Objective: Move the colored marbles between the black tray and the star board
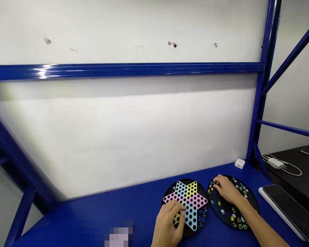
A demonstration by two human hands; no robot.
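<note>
A star-shaped Chinese checkers board (191, 219) in blue, yellow and pink with black holes lies in a round black tray (165, 191). My left hand (168, 221) is over the board's lower left, thumb and index finger nearly together in a pinch. Anything between those fingertips is too small to make out. A second round black tray (228, 214) holds several glass marbles (218, 203) in mixed colours. Over its upper left my right hand (225, 188) has its fingers curled toward the thumb, beside a small orange piece (212, 189). What they hold, if anything, is hidden.
Blue marbles (202, 216) lie beside the board. Both trays stand on a blue table (105, 212) with a blue metal frame (144, 69). A white charger (239, 163) is near the back edge; a phone (290, 209) on a white box lies right. A blurred patch (119, 236) appears at front.
</note>
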